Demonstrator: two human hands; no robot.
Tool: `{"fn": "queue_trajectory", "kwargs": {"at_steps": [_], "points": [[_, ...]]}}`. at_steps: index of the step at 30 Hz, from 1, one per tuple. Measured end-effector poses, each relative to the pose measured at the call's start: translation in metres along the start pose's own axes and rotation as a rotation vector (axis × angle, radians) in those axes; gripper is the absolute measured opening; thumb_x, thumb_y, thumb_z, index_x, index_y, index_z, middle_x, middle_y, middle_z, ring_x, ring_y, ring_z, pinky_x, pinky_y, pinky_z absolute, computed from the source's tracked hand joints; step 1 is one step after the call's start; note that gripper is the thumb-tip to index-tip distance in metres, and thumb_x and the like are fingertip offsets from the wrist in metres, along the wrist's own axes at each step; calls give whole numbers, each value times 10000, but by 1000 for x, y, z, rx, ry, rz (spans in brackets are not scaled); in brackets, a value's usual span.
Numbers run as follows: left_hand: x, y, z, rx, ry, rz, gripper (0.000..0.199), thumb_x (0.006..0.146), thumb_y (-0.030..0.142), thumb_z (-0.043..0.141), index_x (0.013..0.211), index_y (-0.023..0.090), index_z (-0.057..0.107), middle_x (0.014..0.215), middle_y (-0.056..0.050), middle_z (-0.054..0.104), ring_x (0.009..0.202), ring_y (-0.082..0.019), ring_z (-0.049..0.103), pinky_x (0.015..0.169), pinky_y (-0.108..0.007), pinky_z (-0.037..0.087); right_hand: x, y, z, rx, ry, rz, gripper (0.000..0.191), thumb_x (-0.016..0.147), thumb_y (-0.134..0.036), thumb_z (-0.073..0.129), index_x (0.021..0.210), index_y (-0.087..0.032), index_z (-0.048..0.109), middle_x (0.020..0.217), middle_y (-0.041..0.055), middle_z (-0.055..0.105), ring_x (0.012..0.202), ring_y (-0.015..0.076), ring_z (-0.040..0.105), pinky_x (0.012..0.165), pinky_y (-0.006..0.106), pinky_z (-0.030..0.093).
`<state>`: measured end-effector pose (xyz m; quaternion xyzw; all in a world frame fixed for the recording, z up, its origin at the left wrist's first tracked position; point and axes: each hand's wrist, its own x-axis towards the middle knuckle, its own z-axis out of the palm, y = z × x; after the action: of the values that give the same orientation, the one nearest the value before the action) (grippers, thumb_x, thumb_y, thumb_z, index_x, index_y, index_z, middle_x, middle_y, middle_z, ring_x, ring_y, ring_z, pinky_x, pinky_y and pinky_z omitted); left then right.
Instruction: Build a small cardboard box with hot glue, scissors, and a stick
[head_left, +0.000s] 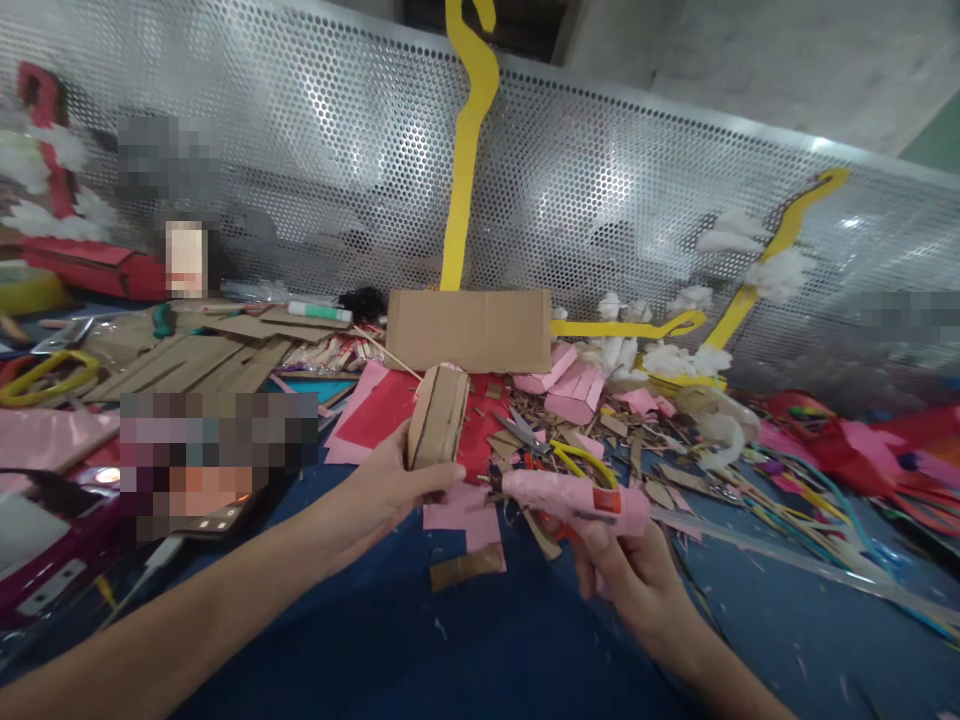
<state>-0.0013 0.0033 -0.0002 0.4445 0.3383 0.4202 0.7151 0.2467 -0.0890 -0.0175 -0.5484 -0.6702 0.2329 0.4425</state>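
Observation:
My left hand (397, 480) is closed around a small cardboard box (441, 415) with rounded ends, held upright and tilted a little. In my right hand (630, 565) is a pink glue gun (574, 500), its nozzle pointing left toward the box's lower edge. A clear glue stick (720, 530) trails out of the gun's back end. Whether the nozzle touches the box I cannot tell. Below lie pink paper (465, 515) and a cardboard strip (466, 568). Yellow-handled scissors (581, 460) rest just beyond the gun.
A brown cardboard box (469, 330) with a tall yellow hook shape (463, 150) stands before a perforated metal screen (360, 150). Cardboard scraps (615, 425) litter the right side. Cardboard sheets (195, 365) and a glue tube (320, 312) lie left. A phone (214, 520) sits near my left forearm.

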Motion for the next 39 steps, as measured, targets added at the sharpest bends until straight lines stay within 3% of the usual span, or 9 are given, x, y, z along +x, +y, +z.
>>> {"fn": "queue_trajectory", "kwargs": {"at_steps": [4, 12, 24, 39], "points": [[1, 2, 1, -43, 25, 10, 449, 769, 354, 848, 1102, 170, 610, 848, -1, 609, 741, -156, 551, 724, -328, 480, 0, 2, 1, -2, 15, -10, 583, 1001, -634, 451, 628, -198, 558, 442, -2, 537, 394, 102, 467, 401, 222, 356], [-3, 0, 1, -11, -11, 29, 572, 743, 252, 857, 1216, 187, 543, 909, -11, 621, 774, -157, 556, 745, -325, 496, -2, 2, 0, 15, 9, -23, 562, 1007, -614, 459, 652, -193, 574, 445, -6, 538, 394, 99, 462, 400, 220, 347], [1, -4, -1, 23, 10, 40, 573, 664, 145, 807, 1182, 174, 562, 970, -42, 637, 777, -154, 564, 724, -322, 500, -1, 7, -1, 1, -31, -23, 577, 1027, -580, 440, 625, -189, 580, 459, -3, 528, 421, 103, 460, 428, 231, 357], [0, 4, 4, 63, 25, 31, 592, 550, 75, 795, 1106, 196, 632, 823, 17, 636, 784, -163, 571, 686, -276, 459, 0, -1, -1, 11, -25, -17, 563, 1010, -609, 450, 675, -181, 597, 450, -2, 542, 402, 106, 479, 408, 218, 370]]}}
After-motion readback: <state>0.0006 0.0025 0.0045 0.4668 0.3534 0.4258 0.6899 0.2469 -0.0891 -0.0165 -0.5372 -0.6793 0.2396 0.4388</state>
